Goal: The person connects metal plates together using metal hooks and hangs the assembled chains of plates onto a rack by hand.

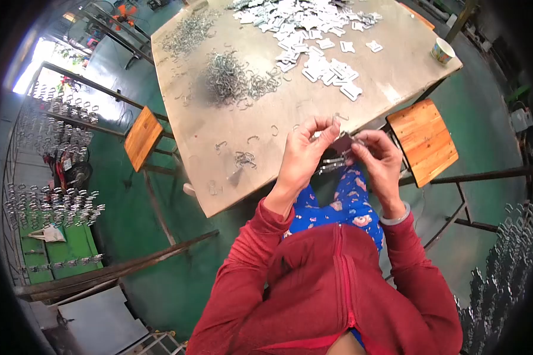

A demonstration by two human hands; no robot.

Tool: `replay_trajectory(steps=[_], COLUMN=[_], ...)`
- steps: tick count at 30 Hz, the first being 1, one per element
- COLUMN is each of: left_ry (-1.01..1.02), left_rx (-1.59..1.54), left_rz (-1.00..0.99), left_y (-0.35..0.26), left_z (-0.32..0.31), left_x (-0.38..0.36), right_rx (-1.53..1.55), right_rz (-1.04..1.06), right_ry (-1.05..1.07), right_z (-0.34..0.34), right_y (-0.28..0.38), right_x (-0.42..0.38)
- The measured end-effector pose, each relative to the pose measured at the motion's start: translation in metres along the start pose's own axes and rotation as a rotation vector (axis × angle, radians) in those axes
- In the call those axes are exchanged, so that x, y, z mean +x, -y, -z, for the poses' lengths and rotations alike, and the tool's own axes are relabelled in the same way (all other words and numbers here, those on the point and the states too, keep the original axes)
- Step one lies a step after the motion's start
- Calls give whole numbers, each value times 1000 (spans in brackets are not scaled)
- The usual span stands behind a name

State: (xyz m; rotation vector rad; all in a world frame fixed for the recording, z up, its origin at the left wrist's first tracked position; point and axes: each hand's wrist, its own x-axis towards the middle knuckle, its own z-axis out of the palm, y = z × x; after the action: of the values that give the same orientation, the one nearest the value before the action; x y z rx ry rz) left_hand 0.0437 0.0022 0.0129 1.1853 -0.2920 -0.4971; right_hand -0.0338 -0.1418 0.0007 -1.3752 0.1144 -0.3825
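Over the table's near edge, my left hand [305, 151] is closed in a pinch, with a small metal hook [336, 119] showing at its thumb and index fingertips. Facing it, my right hand [380, 158] is closed with thumb and fingers at the edge of a dark flat plate [342, 144]. Shiny metal pieces [331, 165] hang just below the plate, between the hands. On the table by my left hand lie a few loose hooks [253, 139] and a small cluster of hooks [244, 158].
The large table [201, 183] bears a heap of hooks [224, 77], a pile of pale flat plates [302, 29] and a paper cup [442, 51] at its right corner. Wooden stools [425, 142] stand beside it. Racks of hanging metal hooks [53, 204] flank both sides.
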Motion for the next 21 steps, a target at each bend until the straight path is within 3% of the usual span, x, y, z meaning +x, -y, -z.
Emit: replay_trajectory(steps=[3,4,7,13,16,19,21], left_ry=[-107,-163,-154,-233,-197,-138,-154], left_rx=[28,172,115,253,259,245,268], left_rz=[-187,-273,-390,-519,-513,-531,-487], left_y=[7,12,20,20,27,33,32], left_z=[-14,-16,-20,-23,-23,-25,-29], left_x=[-3,-3,0,-1,-5,-5,-10], right_rx=[-70,-104,-153,-67,-317,-723,-1257], right_rz=[31,62,144,-30,-95,-191,261], right_ry=[-23,-25,-9,13,-86,-17,-17], right_z=[-1,-2,-1,33,61,77,88], right_y=[-3,-3,-5,9,-8,-56,-110], right_x=[2,2,5,31,77,135,161])
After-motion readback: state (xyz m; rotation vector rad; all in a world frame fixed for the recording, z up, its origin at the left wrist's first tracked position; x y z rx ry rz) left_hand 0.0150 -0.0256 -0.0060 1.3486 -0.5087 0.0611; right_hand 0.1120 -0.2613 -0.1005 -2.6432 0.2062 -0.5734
